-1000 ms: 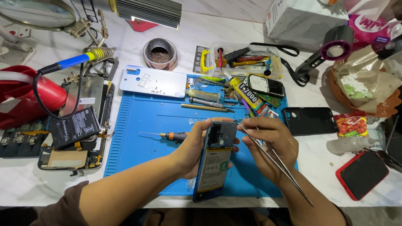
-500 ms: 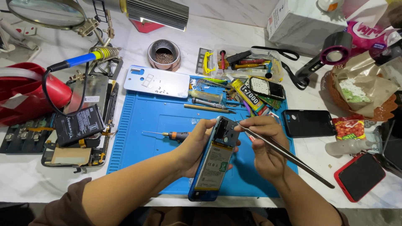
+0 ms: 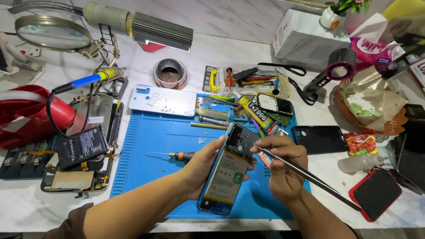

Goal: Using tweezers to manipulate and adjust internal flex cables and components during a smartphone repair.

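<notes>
**benchrat:** Two hands on one phone, so going left to right. Far left there's a red case [image 3: 26,117], then a gutted phone [image 3: 82,150] with a loose black battery [image 3: 82,147] lying on it, both just off the left edge of the blue mat [image 3: 146,155]. A white back cover [image 3: 163,100] sits across the mat's top edge, and a small screwdriver [image 3: 175,155] lies on the mat just left of the hands.

**solderjoe:** How's the open phone sitting?

**benchrat:** The open phone [image 3: 226,170] is held above the mat, a bit right of its middle, back side facing up with the battery showing. Long axis runs from lower left to upper right, camera end pointing up and away from the person, bottom end toward them. It's tilted, not flat on the mat.

**solderjoe:** And the grip?

**benchrat:** Left hand [image 3: 204,166] is wrapped around the phone's left edge from underneath, thumb along the side, clamped on it. Right hand [image 3: 283,170] pinches a pair of tweezers [image 3: 305,175], tips touching the phone's upper right edge near the camera end, handle sticking out toward the lower right.

**solderjoe:** Anything further right?

**benchrat:** A black phone [image 3: 319,139] face down just beside the mat's right edge, and a red-cased phone [image 3: 376,194] near the table's right corner.
</notes>
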